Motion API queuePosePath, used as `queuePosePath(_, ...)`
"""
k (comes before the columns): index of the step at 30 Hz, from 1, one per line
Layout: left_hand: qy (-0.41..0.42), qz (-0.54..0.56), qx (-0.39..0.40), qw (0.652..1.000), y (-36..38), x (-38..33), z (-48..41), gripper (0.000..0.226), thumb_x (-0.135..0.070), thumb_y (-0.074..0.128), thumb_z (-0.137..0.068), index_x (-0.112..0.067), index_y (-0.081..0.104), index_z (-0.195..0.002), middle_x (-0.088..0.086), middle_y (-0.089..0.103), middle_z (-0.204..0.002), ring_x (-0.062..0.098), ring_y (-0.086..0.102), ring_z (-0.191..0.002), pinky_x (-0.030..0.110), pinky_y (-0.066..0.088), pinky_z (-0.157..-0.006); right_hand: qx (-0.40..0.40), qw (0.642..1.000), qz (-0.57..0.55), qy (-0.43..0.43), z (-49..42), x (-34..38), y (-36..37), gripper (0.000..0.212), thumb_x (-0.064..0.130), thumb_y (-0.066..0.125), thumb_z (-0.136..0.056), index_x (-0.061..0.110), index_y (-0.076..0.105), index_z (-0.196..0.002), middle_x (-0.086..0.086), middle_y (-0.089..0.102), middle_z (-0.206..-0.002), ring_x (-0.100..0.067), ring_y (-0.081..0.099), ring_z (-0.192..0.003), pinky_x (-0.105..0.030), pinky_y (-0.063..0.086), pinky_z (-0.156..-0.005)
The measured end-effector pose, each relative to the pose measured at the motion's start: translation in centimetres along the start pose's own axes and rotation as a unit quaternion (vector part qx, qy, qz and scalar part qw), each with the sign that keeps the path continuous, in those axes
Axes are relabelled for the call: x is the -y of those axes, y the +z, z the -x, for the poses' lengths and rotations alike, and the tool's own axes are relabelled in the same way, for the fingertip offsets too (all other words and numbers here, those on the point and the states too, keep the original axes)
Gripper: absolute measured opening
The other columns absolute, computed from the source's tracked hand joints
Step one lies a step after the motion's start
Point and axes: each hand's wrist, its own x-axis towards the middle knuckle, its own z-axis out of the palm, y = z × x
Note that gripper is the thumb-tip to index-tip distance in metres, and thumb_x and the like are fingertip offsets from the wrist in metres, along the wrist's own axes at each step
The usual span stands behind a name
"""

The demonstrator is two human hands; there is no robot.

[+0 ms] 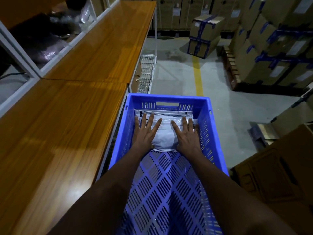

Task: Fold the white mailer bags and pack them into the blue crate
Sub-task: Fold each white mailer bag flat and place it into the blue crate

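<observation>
Flat, both hands, left (145, 133) and right (187, 136), press folded mailer bags (165, 133) inside crate (205, 119).

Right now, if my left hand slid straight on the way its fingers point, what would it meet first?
Your left hand, flat on the white mailer bags, would likely meet the far wall of the blue crate, though depth is unclear.

One head-worn wide-angle view looks forward and steeply down, close over the blue crate (169, 106), with warehouse floor (228, 106) beyond.
</observation>
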Motion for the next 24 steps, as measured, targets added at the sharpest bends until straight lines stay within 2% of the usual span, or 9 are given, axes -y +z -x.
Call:
queuePosePath(3, -0.009, -0.005, 0.001, 1.0, -0.3, 0.0, 0.0, 0.116, -0.072, 0.056, -0.085, -0.025, -0.025, -0.154, 0.019, -0.025, -0.161, 0.046, -0.02, -0.147, 0.069, -0.009, -0.115, 0.009, 1.0, 0.002, 0.002, -0.3, 0.0, -0.2, 0.117, 0.065, 0.07, -0.078, 0.033, -0.01, -0.157, -0.022, -0.007, -0.164, -0.044, -0.005, -0.15, -0.059, 0.004, -0.119)
queuePosePath(7, -0.005, 0.009, 0.03, 0.999, -0.9, -0.1, 0.3, 0.128, -0.082, 0.058, -0.073, -0.025, -0.024, -0.154, 0.02, -0.027, -0.16, 0.048, -0.022, -0.146, 0.069, -0.015, -0.111, 0.031, 0.999, -0.017, -0.003, -0.1, -0.1, -0.7, 0.115, 0.061, 0.073, -0.076, 0.034, -0.003, -0.158, -0.022, -0.007, -0.164, -0.045, -0.007, -0.15, -0.06, 0.001, -0.119)
queuePosePath(11, -0.01, 0.013, 0.015, 1.0, -2.8, -0.4, 1.1, 0.112, -0.068, 0.059, -0.086, -0.023, -0.016, -0.157, 0.022, -0.016, -0.163, 0.046, -0.013, -0.149, 0.069, -0.004, -0.115, 0.027, 0.999, -0.016, 0.008, 0.9, 0.2, -2.1, 0.101, 0.056, 0.068, -0.083, 0.028, 0.007, -0.159, -0.02, 0.0, -0.165, -0.043, 0.002, -0.15, -0.057, 0.007, -0.12)
queuePosePath(13, -0.022, 0.009, 0.0, 1.0, -3.9, -0.6, 1.9, 0.107, -0.06, 0.061, -0.089, -0.021, -0.009, -0.159, 0.022, -0.01, -0.164, 0.047, -0.009, -0.15, 0.069, -0.004, -0.116, 0.02, 0.999, -0.012, 0.023, 1.6, 0.5, -2.7, 0.096, 0.053, 0.067, -0.086, 0.026, 0.01, -0.159, -0.019, 0.004, -0.165, -0.043, 0.007, -0.15, -0.057, 0.01, -0.12)
queuePosePath(16, -0.017, 0.01, -0.02, 1.0, -5.9, -0.5, 3.3, 0.101, -0.06, 0.057, -0.091, -0.019, -0.004, -0.16, 0.022, -0.007, -0.165, 0.046, -0.009, -0.15, 0.07, -0.005, -0.115, 0.005, 0.998, -0.039, 0.042, 3.0, 1.1, -3.9, 0.08, 0.049, 0.055, -0.095, 0.026, 0.013, -0.159, -0.018, 0.008, -0.165, -0.043, 0.008, -0.15, -0.059, 0.011, -0.12)
queuePosePath(18, -0.011, 0.013, -0.049, 0.999, -7.4, -0.2, 4.7, 0.096, -0.066, 0.048, -0.093, -0.019, -0.001, -0.16, 0.021, -0.005, -0.165, 0.046, -0.01, -0.15, 0.071, -0.009, -0.113, -0.029, 0.997, -0.058, 0.046, 4.4, 1.9, -5.1, 0.067, 0.051, 0.044, -0.099, 0.023, 0.025, -0.157, -0.022, 0.02, -0.161, -0.047, 0.019, -0.147, -0.063, 0.015, -0.116)
queuePosePath(20, -0.017, 0.036, -0.084, 0.996, -8.7, 0.3, 6.7, 0.086, -0.069, 0.034, -0.095, -0.02, 0.006, -0.161, 0.019, 0.002, -0.166, 0.046, -0.005, -0.15, 0.072, -0.01, -0.111, -0.076, 0.994, -0.072, 0.032, 6.1, 2.9, -6.4, 0.063, 0.053, 0.031, -0.099, 0.017, 0.044, -0.149, -0.027, 0.039, -0.151, -0.052, 0.038, -0.135, -0.068, 0.029, -0.107)
queuePosePath(22, -0.032, 0.069, -0.127, 0.989, -9.6, 1.2, 9.2, 0.077, -0.066, 0.021, -0.096, -0.022, 0.022, -0.159, 0.018, 0.017, -0.164, 0.047, 0.008, -0.15, 0.075, 0.003, -0.112, -0.112, 0.989, -0.092, 0.022, 8.0, 4.1, -7.8, 0.068, 0.054, 0.02, -0.099, 0.014, 0.049, -0.146, -0.027, 0.046, -0.145, -0.051, 0.045, -0.13, -0.069, 0.035, -0.101)
queuePosePath(24, -0.037, 0.097, -0.184, 0.978, -10.0, 2.6, 12.1, 0.072, -0.061, 0.024, -0.095, -0.02, 0.045, -0.15, 0.019, 0.039, -0.155, 0.048, 0.029, -0.144, 0.076, 0.02, -0.108, -0.148, 0.983, -0.109, 0.008, 10.0, 6.0, -9.2, 0.07, 0.055, 0.012, -0.102, 0.014, 0.05, -0.145, -0.026, 0.048, -0.145, -0.05, 0.046, -0.131, -0.069, 0.036, -0.101)
